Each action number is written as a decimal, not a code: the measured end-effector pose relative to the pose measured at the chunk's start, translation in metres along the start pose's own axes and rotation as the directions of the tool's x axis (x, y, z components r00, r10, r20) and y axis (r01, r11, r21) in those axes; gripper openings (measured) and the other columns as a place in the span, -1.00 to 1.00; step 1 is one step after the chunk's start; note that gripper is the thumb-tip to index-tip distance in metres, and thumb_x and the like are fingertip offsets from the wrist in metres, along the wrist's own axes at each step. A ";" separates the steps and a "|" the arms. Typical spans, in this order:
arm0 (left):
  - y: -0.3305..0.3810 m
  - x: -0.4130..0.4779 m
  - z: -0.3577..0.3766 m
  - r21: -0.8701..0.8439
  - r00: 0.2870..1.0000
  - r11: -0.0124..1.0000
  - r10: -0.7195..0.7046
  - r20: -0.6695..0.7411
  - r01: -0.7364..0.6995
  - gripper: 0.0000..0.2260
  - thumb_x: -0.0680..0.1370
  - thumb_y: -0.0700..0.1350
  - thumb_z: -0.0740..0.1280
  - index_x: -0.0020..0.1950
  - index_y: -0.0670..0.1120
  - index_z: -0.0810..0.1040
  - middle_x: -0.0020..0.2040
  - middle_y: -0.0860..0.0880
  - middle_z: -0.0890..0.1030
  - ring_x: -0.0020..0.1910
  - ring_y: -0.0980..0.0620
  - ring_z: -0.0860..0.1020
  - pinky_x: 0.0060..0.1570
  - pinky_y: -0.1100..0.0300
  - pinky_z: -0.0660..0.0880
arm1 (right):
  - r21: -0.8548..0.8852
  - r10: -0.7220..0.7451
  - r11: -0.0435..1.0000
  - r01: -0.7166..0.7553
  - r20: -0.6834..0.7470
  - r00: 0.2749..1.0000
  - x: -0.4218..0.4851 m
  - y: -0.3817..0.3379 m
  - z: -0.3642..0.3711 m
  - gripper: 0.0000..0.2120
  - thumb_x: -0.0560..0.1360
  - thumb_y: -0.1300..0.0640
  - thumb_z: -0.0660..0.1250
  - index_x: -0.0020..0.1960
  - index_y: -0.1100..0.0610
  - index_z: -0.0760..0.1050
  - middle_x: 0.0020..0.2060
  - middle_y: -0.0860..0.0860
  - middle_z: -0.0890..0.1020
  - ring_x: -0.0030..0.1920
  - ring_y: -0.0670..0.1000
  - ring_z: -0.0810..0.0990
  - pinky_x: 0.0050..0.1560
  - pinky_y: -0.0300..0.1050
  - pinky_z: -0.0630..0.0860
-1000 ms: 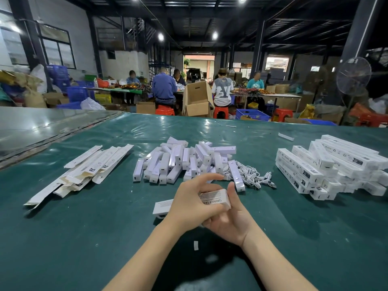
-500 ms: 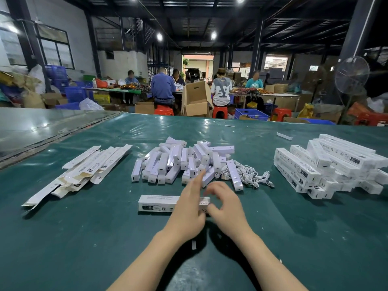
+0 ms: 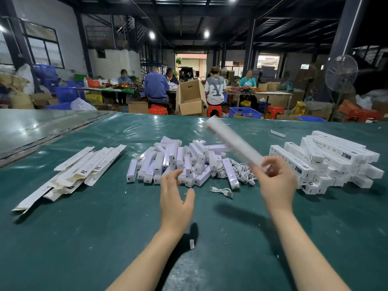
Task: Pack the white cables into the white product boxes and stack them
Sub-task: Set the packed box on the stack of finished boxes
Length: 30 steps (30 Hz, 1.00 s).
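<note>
My right hand (image 3: pixel 277 183) grips one end of a long white product box (image 3: pixel 233 141), which is blurred and slants up to the left above the table. My left hand (image 3: pixel 175 198) hovers open over the green table (image 3: pixel 105 227), holding nothing. Behind the hands lies a heap of small white inner boxes (image 3: pixel 178 160) with a tangle of white cables (image 3: pixel 241 171) on its right. One coiled white cable (image 3: pixel 222 191) lies apart in front. A pile of packed white boxes (image 3: pixel 327 160) sits at the right.
Flat unfolded white cartons (image 3: pixel 79 166) lie at the left of the table. A small white piece (image 3: pixel 278 133) lies far back on the right. Beyond the table, people sit at other benches among cardboard boxes (image 3: pixel 189 97), red stools and blue crates. A fan (image 3: pixel 341 70) stands at the right.
The white box lay on the table under both hands; now my right hand has lifted it up and to the right. My left hand has let go and opened.
</note>
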<state>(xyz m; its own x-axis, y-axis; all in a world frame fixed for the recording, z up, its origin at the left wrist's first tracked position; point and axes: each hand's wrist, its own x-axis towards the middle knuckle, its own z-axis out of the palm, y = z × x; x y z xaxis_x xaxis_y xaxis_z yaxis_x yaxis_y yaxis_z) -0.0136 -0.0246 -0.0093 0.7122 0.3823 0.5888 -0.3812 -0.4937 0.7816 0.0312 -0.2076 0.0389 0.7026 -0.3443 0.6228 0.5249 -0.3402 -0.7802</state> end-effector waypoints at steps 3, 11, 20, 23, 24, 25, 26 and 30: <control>-0.003 0.001 0.001 0.030 1.000 0.999 -0.014 0.026 0.013 -0.66 0.43 -0.33 0.29 0.09 0.03 0.40 0.01 0.16 0.36 -0.02 0.18 0.39 -0.10 0.33 0.29 | -0.163 0.043 0.984 -0.076 -0.194 0.980 0.034 0.009 -0.011 -0.82 0.39 0.19 0.43 -0.24 0.09 0.41 -0.30 0.11 0.55 -0.30 0.08 0.47 -0.30 -0.13 0.29; -0.007 0.005 0.005 0.049 0.997 0.996 -0.073 0.034 0.072 -0.63 0.39 -0.37 0.29 0.01 0.07 0.40 -0.03 0.24 0.35 -0.04 0.13 0.38 -0.15 0.32 0.27 | -0.489 0.292 0.770 -0.408 -0.298 0.909 0.105 0.043 -0.046 -0.79 0.43 0.35 0.30 0.05 0.20 0.55 0.14 0.22 0.53 0.08 0.21 0.51 -0.02 -0.09 0.40; -0.006 0.005 0.003 0.054 0.993 0.993 -0.105 0.056 0.102 -0.65 0.38 -0.35 0.30 0.04 0.04 0.42 -0.03 0.22 0.35 -0.05 0.14 0.37 -0.09 0.25 0.32 | -0.366 0.264 0.863 -0.347 -0.259 0.929 0.050 0.020 0.000 -0.61 0.39 0.40 0.20 0.19 0.19 0.47 0.28 0.20 0.27 0.09 0.19 0.42 0.13 -0.05 0.36; -0.006 0.005 0.003 0.064 0.992 0.993 -0.105 0.074 0.101 -0.66 0.39 -0.34 0.29 0.01 0.05 0.42 -0.04 0.19 0.36 -0.06 0.14 0.38 -0.13 0.30 0.29 | -0.421 0.247 0.887 -0.188 0.090 0.965 -0.002 0.012 0.036 -0.72 0.40 0.33 0.24 0.09 0.18 0.53 0.18 0.18 0.43 0.11 0.13 0.41 0.00 -0.16 0.25; -0.006 0.005 0.003 0.067 0.992 0.993 -0.104 0.078 0.099 -0.67 0.39 -0.34 0.29 0.00 0.05 0.43 -0.04 0.18 0.37 -0.06 0.14 0.38 -0.15 0.31 0.28 | -0.502 0.244 0.861 -0.086 0.258 0.935 -0.021 0.013 0.047 -0.75 0.42 0.27 0.25 0.07 0.14 0.55 0.16 0.15 0.45 0.15 0.13 0.40 0.04 -0.15 0.26; -0.006 0.005 0.002 0.073 0.991 0.993 -0.103 0.082 0.098 -0.69 0.39 -0.34 0.29 -0.02 0.04 0.44 -0.05 0.19 0.38 -0.07 0.14 0.39 -0.16 0.32 0.28 | -0.567 0.248 0.824 0.026 0.401 0.882 -0.037 0.016 0.055 -0.78 0.44 0.20 0.25 0.06 0.09 0.55 0.16 0.10 0.44 0.19 0.11 0.38 0.11 -0.13 0.26; -0.006 0.005 0.001 0.081 0.991 0.992 -0.102 0.087 0.095 -0.70 0.39 -0.34 0.29 -0.03 0.04 0.45 -0.06 0.19 0.38 -0.07 0.14 0.39 -0.16 0.33 0.28 | -0.603 0.244 0.787 0.132 0.500 0.831 -0.048 0.019 0.060 -0.80 0.45 0.14 0.24 0.05 0.05 0.54 0.16 0.06 0.42 0.21 0.10 0.36 0.15 -0.11 0.25; -0.004 0.004 -0.001 0.105 0.990 0.992 -0.076 0.116 0.064 -0.73 0.40 -0.34 0.28 -0.06 0.01 0.49 -0.07 0.17 0.42 -0.06 0.15 0.41 -0.13 0.35 0.30 | -0.659 0.270 0.719 0.221 0.558 0.785 -0.054 0.024 0.057 -0.73 0.49 -0.03 0.22 0.15 0.01 0.50 0.21 0.03 0.41 0.25 0.09 0.35 0.19 -0.08 0.26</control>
<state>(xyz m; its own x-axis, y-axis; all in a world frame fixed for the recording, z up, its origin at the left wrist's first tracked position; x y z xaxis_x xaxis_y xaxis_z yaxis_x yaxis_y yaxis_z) -0.0098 -0.0198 -0.0100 0.8024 0.3258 0.4999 -0.2708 -0.5477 0.7916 0.0331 -0.1475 -0.0162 0.9611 0.1257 0.2458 0.2158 -0.8976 -0.3844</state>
